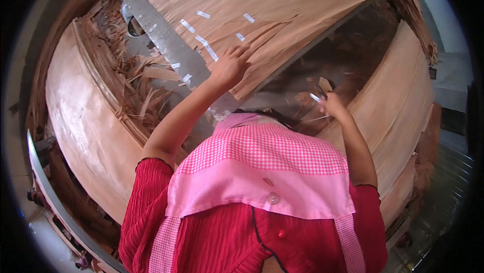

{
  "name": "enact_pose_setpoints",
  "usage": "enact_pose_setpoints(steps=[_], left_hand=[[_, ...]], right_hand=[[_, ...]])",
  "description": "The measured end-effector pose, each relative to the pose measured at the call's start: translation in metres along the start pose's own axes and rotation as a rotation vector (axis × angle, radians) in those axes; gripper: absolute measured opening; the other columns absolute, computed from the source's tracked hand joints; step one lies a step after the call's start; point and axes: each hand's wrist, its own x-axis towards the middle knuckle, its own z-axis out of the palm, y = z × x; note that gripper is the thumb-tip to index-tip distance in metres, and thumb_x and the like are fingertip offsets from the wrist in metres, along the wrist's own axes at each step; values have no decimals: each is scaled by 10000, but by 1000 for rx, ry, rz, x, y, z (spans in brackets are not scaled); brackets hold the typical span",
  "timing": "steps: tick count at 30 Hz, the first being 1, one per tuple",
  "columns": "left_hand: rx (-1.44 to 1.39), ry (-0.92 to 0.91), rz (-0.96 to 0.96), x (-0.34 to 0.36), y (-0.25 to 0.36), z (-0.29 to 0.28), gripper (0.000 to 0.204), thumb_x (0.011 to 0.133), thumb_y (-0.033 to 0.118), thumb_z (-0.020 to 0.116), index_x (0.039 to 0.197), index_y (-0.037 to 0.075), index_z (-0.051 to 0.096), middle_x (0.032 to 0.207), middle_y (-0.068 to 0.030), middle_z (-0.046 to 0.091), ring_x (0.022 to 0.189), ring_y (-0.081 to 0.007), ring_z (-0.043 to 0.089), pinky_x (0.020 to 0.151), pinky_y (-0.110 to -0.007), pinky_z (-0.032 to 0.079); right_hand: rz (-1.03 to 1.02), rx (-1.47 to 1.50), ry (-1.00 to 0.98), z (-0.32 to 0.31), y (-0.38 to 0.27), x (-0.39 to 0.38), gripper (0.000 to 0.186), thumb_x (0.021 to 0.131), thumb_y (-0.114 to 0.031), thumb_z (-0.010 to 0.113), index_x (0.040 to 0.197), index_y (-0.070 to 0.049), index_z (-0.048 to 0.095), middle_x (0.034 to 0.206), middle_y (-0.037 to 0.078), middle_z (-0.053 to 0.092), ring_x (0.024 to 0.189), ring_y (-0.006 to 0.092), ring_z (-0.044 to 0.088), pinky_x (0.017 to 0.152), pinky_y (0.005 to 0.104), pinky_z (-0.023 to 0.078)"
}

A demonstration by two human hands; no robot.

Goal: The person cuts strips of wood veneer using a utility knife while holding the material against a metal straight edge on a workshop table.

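A single head-worn fisheye view looks steeply down from close above the person's chest, over the pink checked apron [262, 172], facing forward onto the thin tan wood veneer sheet [282, 6]. Straight edges bow toward the dark round rim.

a grey metal tabletop [161, 36] runs diagonally through the upper middle of the frame. a wide veneer sheet [282, 1] patched with white tape strips [187, 25] lies across its upper part, and splintered veneer scraps [146, 79] pile along its left edge.
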Motion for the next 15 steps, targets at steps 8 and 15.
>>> enact_pose_setpoints(steps=[8,15], left_hand=[[324,50,-92,71,18,81,714,833,436,496,1367,27,257,1459,-129,171,1353,-298,133,1082,-464,131],[352,15,-113,70,17,78,784,797,486,514,1364,12,251,1450,-137,198,1349,-283,164,1087,-442,125]], right_hand=[[-279,283,-110,-29,-65,23,126,855,-132,546,880,-11,568,650,66,601,460,99,511,427,229,402],[-461,630,-326,-3,-161,93,163,839,-174,597,842,-16,553,644,78,601,416,102,510,400,228,434]])
